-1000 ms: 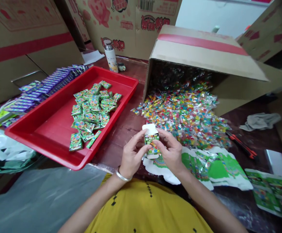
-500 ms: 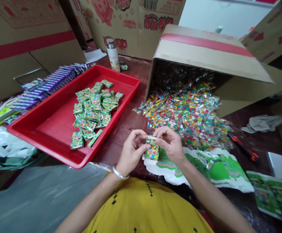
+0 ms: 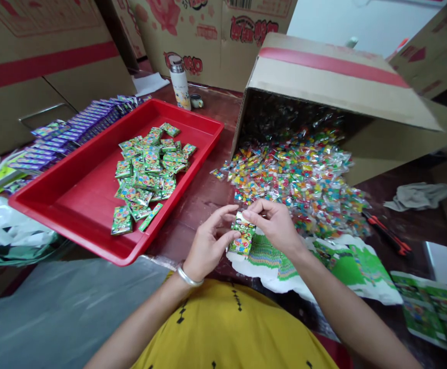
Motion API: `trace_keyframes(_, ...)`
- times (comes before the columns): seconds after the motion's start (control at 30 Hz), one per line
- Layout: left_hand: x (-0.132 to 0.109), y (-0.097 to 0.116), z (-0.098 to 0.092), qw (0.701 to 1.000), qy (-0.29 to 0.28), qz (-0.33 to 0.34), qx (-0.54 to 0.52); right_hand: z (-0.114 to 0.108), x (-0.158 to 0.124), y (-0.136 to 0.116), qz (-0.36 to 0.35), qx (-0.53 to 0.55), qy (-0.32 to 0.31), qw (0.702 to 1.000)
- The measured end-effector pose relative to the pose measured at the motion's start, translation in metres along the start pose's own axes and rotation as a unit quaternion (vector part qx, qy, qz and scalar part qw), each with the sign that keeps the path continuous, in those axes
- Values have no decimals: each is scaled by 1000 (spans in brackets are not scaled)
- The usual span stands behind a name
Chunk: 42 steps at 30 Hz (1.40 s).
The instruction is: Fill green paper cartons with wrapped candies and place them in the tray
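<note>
A small green printed candy box (image 3: 242, 242) is held upright between my two hands, low in the middle of the view. My left hand (image 3: 207, 240) grips its left side between thumb and fingers, a silver bangle on the wrist. At its top, my right hand (image 3: 279, 225) pinches near a white flap; the thumb partly covers that end. Beneath and right of the box lie overlapping flat green cartons (image 3: 271, 264). Beyond my hands spreads a heap of clear packets of colourful candy (image 3: 296, 174). Similar green boxes (image 3: 146, 166) are piled in a red tray (image 3: 81, 205) on the left.
A cardboard box (image 3: 334, 69) lies on its side behind the heap of packets. Purple packs (image 3: 81, 125) line up past the tray. A flask (image 3: 180, 87) and a small cup (image 3: 196, 101) stand at the back. Right are red-handled scissors or pliers (image 3: 388, 236) and a grey cloth (image 3: 418, 196).
More of the white flap at the top of the candy box shows now. My right hand has shifted slightly right, and the view has tilted a little.
</note>
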<state>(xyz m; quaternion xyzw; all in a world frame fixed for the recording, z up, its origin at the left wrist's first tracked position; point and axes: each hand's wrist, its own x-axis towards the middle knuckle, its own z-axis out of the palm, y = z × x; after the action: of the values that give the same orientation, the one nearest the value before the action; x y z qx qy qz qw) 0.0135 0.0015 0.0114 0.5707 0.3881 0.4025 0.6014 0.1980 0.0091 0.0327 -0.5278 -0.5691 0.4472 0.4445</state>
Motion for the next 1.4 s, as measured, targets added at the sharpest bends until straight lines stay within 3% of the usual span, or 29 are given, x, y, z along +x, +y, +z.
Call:
trace_keyframes(0.17, 1, -3, 0, 1000, 9, -17, -17, 4, -14, 0, -134, -113, -11, 984)
trace_keyframes(0.3, 5, -9, -6, 999, 21, -38, -11, -16, -5, 9, -83, -128, -56, 987)
trace_keyframes(0.37, 9, -11, -11, 998, 33, -54, -2, -37, 11, 16, -62, -198, 21, 978)
trace_keyframes(0.43, 12, -12, -16, 995, 42, -88, -19, -59, 32, 24, -59, -331, 136, 932)
trace_keyframes(0.57, 15, -8, -22, 980, 56, -149, -117, -85, 69, 34, -42, -549, 111, 827)
trace_keyframes(0.67, 14, -10, -23, 965, 21, -171, -199, -86, 87, 36, -28, -587, 76, 805)
trace_keyframes(0.83, 11, -20, -16, 952, -20, -206, -226, -86, 101, 37, -12, -593, 16, 805)
trace_keyframes(0.93, 11, -21, -11, 960, -10, -188, -207, -89, 101, 39, -1, -596, 35, 802)
trace_keyframes(1.13, 16, -22, -7, 975, -42, -159, -148, -93, 97, 38, -9, -580, 38, 814)
trace_keyframes(1.2, 19, -24, -8, 988, -31, -122, -95, -96, 93, 34, -15, -566, 77, 821)
trace_keyframes(1.27, 21, -25, -10, 997, -13, -73, -29, -98, 88, 31, -25, -503, 130, 854)
trace_keyframes(1.33, 22, -26, -11, 999, 0, -38, 37, -99, 82, 25, -39, -381, 160, 910)
trace_keyframes(1.4, 23, -25, -10, 995, 8, -23, 100, -95, 75, 16, -49, -256, 132, 956)
